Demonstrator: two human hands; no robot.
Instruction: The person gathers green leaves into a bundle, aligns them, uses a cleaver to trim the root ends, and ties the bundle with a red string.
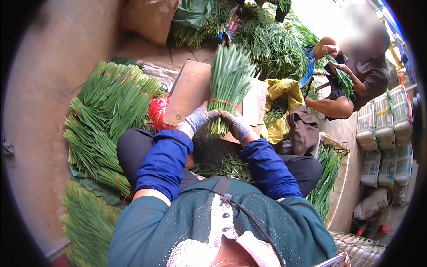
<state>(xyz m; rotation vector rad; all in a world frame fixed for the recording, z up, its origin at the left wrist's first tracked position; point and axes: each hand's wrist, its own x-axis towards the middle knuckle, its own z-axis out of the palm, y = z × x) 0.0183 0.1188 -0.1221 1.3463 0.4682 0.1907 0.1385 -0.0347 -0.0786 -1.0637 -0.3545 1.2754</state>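
Between my two gloved hands is a thick bundle of long green leafy stalks, likely garlic chives, bound near its cut ends by a red tie. My left hand clasps it from the left, and my right hand from the right, just below the tie. The leaf tips point away from me, over a wooden board before my knees. Beside the board, to the left, lies a clump of red plastic ties. A white flat piece rests on the board's right side.
Tied bundles are stacked at my left. A yellow sack and a brown cloth lie right of the board. Loose greens fill a crate at my right. A seated person handles greens near a large heap. White baskets stand far right.
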